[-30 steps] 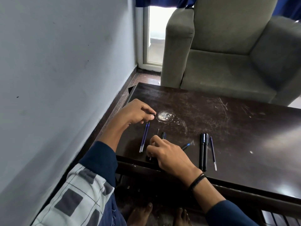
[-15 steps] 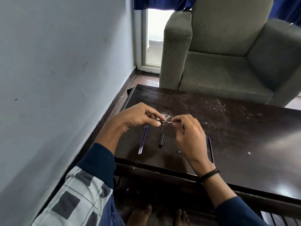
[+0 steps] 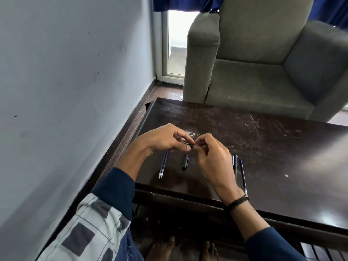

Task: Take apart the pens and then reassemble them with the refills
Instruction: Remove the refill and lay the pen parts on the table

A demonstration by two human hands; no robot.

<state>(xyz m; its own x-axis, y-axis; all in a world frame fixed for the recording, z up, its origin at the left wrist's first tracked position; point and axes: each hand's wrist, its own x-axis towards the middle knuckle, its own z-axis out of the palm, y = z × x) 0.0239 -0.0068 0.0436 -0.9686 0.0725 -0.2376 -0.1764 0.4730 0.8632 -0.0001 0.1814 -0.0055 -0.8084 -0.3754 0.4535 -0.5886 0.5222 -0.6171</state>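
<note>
Above the dark table [image 3: 273, 157] my two hands meet fingertip to fingertip. My left hand [image 3: 162, 140] pinches a small black pen piece [image 3: 190, 146]. My right hand [image 3: 211, 159] pinches a thin refill [image 3: 228, 146] whose end sticks out to the right; the rest is hidden by my fingers. Below my left hand lie two blue refills [image 3: 163, 164] side by side. A black pen cap [image 3: 185, 162] lies between my hands on the table. Right of my right hand lie a black pen [image 3: 235, 164] and another blue refill [image 3: 243, 176].
A grey armchair [image 3: 263, 63] stands just behind the table's far edge. A pale wall [image 3: 66, 91] runs close along the left. The table's front edge [image 3: 188, 194] is near my wrists, with my bare feet [image 3: 162, 249] under it.
My right hand lifted off the table with the refill and rose to meet my left hand. The two hands have since drawn closer, fingertips now together. The black cap is uncovered.
</note>
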